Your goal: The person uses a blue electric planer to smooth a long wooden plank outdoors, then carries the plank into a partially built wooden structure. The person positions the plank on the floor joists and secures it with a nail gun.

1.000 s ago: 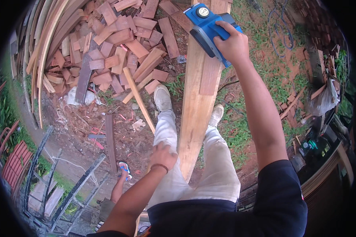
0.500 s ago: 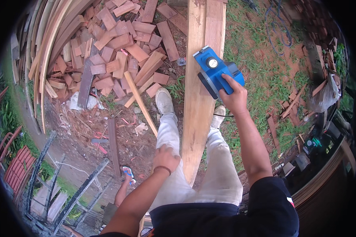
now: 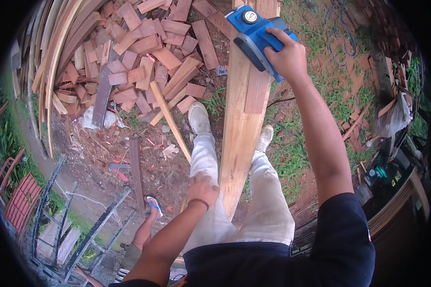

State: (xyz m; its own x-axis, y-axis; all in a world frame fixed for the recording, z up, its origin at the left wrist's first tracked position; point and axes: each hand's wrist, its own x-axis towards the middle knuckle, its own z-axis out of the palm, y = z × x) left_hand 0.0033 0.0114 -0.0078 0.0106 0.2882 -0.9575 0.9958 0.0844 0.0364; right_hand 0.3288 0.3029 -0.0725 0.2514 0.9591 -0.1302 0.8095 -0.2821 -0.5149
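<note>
My right hand is closed round the handle of a blue electric planer. The planer sits slightly aslant at the far part of a long, pale wooden board, which runs away from me between my legs. On that board, beneath and behind the tool, lies a shorter reddish wood piece. Holding no tool, my left hand rests on my left knee with its fingers spread over the trouser cloth. The planer's underside is hidden.
A heap of reddish wood offcuts lies at the far left, beside long stacked strips. A narrow batten leans near my left shoe. Another person's sandalled foot shows at lower left, near a metal frame. Blue cable loops on the grass.
My right hand has pushed the planer away from me along the board, uncovering more of the reddish piece's near end. My left hand stays on the knee.
</note>
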